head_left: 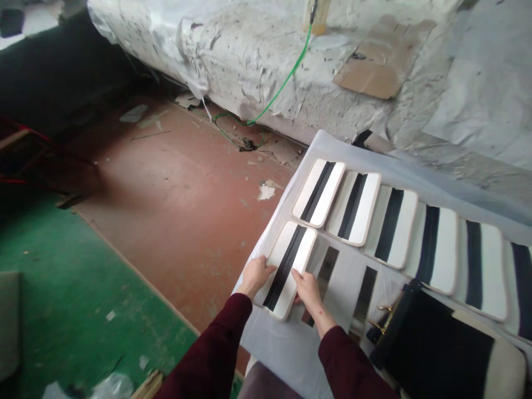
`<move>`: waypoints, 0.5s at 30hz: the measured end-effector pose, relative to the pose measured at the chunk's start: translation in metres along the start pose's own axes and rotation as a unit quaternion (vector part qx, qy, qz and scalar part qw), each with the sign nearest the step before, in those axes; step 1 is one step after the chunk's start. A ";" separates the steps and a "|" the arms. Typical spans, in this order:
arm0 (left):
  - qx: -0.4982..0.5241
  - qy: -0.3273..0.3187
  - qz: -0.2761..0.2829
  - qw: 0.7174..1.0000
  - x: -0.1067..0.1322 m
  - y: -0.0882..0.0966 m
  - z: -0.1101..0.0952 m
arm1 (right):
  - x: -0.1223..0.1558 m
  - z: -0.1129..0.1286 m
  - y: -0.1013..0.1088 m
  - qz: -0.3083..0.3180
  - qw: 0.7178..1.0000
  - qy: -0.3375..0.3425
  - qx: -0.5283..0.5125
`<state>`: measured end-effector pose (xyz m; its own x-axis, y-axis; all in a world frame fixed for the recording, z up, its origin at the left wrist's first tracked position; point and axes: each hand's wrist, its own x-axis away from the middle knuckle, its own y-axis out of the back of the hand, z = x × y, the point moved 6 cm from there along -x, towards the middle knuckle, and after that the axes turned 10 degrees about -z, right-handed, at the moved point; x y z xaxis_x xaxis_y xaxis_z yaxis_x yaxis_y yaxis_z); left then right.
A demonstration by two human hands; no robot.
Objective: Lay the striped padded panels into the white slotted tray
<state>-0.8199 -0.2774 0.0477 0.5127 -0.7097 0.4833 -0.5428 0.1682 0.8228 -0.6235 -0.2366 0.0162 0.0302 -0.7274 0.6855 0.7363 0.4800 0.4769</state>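
Observation:
My left hand point(257, 275) grips the left edge of a flat white rectangular panel point(290, 250) with rounded corners, a tan edge and a black stripe along its length. On its right edge my right hand point(308, 289) is closed, thumb on top and fingers partly hidden beneath. The panel lies at the table's left side, over or on the covered surface; I cannot tell whether it is lifted. Just beyond it, a row of several similar striped panels point(319, 193) runs to the right, some overlapping.
A pale sheet covers the table point(266, 338). A black item with gold-coloured metal parts point(432, 332) lies at the lower right. Behind stands a long plastic-wrapped bulk point(257, 72) with a cardboard piece point(382, 61) and a green cord point(286, 83). The floor point(178, 183) is red and green.

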 end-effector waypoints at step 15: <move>-0.057 0.025 0.019 0.998 0.014 -0.004 0.003 | -0.010 0.036 0.030 -0.088 0.949 0.115 0.279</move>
<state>-0.8122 -0.2896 0.0502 0.5276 -0.6666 0.5266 -0.4853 0.2722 0.8309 -0.6254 -0.1969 0.0432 0.1335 -0.8776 0.4604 0.2725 0.4791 0.8344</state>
